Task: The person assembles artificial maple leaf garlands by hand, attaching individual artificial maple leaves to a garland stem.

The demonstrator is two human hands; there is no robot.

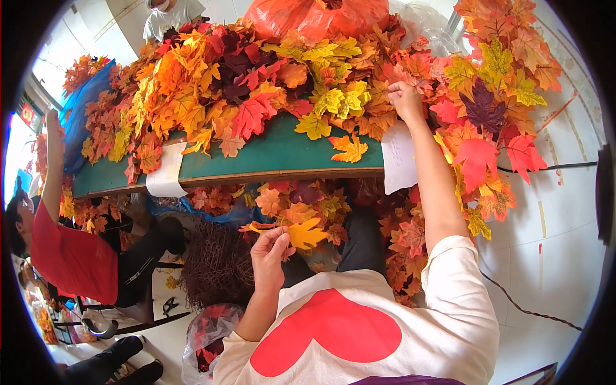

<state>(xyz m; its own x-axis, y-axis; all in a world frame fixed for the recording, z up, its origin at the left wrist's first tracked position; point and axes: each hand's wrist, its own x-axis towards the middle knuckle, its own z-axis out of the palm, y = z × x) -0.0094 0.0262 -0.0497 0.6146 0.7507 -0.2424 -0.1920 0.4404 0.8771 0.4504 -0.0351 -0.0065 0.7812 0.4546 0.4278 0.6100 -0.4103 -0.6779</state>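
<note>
My left hand [269, 253] sits low, below the near edge of the table [269, 157], pinching a yellow leaf [306, 233] by its stem between thumb and fingers. My right hand [404, 97] reaches up over the table's right end, fingers closed on the leaves at the rim of the big pile [256, 77]; I cannot tell which leaf it grips. That pile covers nearly the whole green top, leaving only a bare strip along the near edge, where a single orange leaf [348, 147] lies loose. A white sheet of paper [399, 157] hangs over the right corner, and a white strip [165, 170] hangs over the near edge toward the left. More leaves [494, 122] spill off the right end, toward open white floor [564, 256]. Under the table, leaves crowd my knees. At the left end sits a person in a red shirt [70, 256].
</note>
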